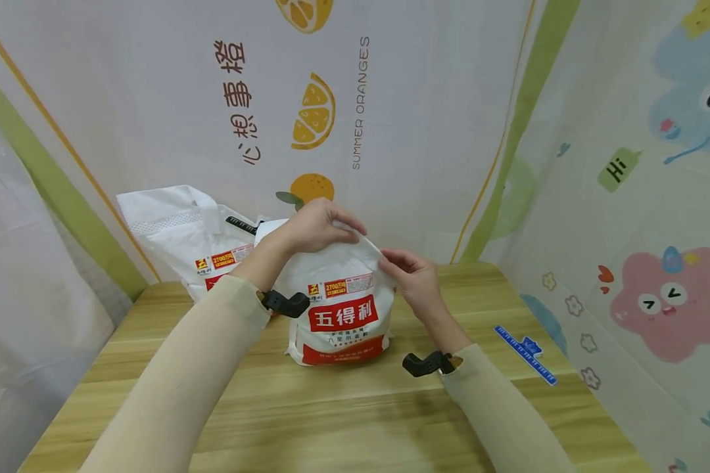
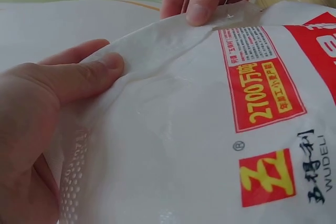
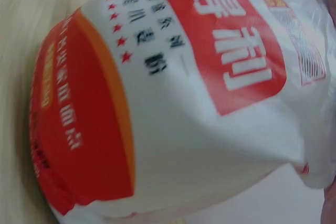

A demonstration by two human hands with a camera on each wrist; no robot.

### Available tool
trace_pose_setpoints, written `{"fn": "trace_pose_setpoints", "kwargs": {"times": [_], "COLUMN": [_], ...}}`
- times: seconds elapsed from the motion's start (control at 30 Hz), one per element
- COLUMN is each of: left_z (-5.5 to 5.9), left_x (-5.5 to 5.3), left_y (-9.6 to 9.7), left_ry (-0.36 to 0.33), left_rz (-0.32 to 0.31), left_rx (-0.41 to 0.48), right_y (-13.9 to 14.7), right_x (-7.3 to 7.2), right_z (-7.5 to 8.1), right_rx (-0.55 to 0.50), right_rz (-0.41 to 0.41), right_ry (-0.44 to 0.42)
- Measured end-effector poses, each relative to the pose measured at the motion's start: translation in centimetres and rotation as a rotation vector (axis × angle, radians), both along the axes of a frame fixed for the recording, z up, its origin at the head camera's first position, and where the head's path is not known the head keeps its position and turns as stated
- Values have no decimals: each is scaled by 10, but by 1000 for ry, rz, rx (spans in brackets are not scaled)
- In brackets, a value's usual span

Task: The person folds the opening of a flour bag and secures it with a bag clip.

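A white flour bag [image 1: 343, 282] with red label panels stands upright on the table, its top edge folded over. My left hand [image 1: 322, 226] pinches that top edge between thumb and fingers, as the left wrist view shows with the thumb [image 2: 107, 66] on the near side. At the bag's upper right corner, my right hand [image 1: 414, 279] pinches the same edge, thumb in front. The right wrist view shows the lower front of the bag [image 3: 168, 108] up close, with only bits of the hand at the right border.
A second white bag [image 1: 177, 230] with a similar label leans behind at the left, next to a black-marked strip [image 1: 241, 225]. A blue ruler-like piece [image 1: 525, 355] lies on the wooden table [image 1: 319, 420] at right. Printed curtains [image 1: 426, 131] hang behind and beside the table.
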State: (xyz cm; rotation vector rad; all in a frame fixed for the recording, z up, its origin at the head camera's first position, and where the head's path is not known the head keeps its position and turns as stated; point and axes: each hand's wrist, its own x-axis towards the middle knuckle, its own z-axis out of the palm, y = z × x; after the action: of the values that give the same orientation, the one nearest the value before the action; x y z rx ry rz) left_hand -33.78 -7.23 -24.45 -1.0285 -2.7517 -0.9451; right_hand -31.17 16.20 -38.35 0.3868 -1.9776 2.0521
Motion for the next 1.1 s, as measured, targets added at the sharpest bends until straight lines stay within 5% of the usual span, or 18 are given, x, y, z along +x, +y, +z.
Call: {"fn": "trace_pose_setpoints", "kwargs": {"times": [0.27,0.53,0.8,1.1], "left_z": [-4,4,0,8], "left_x": [0,3,7,7], "left_y": [1,2,1,-11], "left_ry": [-9,-16,36,-13], "left_rz": [19,-2,18,33], "left_rx": [3,-26,-23,-91], "right_y": [1,15,11,26], "right_x": [-2,0,1,-1], "right_z": [-6,-4,-10,-23], "right_rx": [33,113,34,152], "right_rz": [-44,-44,-45,-45], "right_ry": [-22,-41,29,-59]}}
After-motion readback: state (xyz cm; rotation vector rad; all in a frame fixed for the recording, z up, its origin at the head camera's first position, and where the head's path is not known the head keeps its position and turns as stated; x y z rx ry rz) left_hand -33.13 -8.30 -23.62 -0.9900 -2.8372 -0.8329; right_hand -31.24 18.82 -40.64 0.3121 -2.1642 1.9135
